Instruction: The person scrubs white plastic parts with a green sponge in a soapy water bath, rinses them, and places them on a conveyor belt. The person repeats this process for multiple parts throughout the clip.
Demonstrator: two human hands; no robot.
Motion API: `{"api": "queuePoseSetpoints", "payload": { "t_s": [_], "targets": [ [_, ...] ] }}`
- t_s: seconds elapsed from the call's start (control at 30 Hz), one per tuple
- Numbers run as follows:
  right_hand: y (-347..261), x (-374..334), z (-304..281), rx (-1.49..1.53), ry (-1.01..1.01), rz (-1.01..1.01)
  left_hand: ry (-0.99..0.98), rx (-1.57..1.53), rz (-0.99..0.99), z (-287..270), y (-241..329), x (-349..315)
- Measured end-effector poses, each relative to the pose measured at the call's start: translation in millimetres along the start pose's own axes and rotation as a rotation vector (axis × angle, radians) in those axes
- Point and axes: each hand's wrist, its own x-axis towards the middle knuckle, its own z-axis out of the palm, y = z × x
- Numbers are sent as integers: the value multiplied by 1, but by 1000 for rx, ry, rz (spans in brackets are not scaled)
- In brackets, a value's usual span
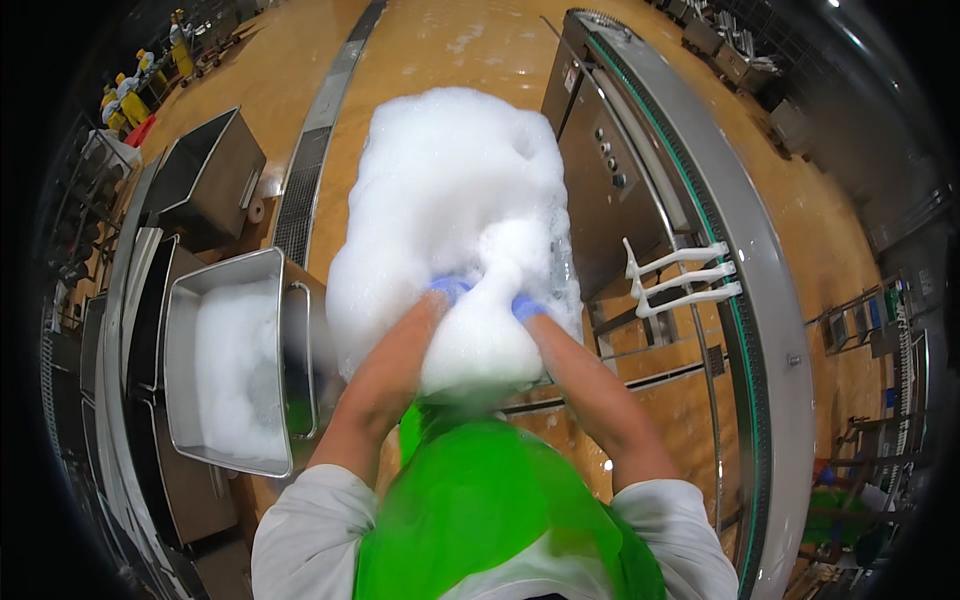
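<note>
A thick heap of white foam (450, 140) rises in front of me and hides most of the vessel under it; a strip of translucent side (572, 265) shows at its right. Both my hands are sunk in the near part of this foam. My left hand (449, 287) wears a blue glove, and only its back and wrist show. My right hand (524, 306), gloved in blue too, lies a short way to the right. Foam covers the fingers of both, so whether they grip anything is hidden. Between my forearms a rounded foam mound bulges toward my green apron (490, 500).
At my left stands a metal bin (228, 268) with foamy water; another steel bin (222, 170) is beyond it. To the right runs a curved conveyor (760, 320) carrying white pronged pieces (688, 282), beside a steel cabinet (612, 165). A floor drain (305, 170) crosses behind. People in yellow (130, 100) are far left.
</note>
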Motion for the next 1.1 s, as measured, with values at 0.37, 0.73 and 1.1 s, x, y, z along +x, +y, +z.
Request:
{"api": "queuePoseSetpoints", "payload": {
  "t_s": [0.37, 0.73, 1.1],
  "targets": [
    [-28, -78, -182, 833, 531, 158, 545, 27, 513, -37, 49, -32],
    [-37, -44, -154, 1669, 246, 22, 797, 87, 547, -45, 52, -56],
    [-46, -57, -139, 1501, 368, -2, 771, -480, 874, -43, 60, -48]
  ]
}}
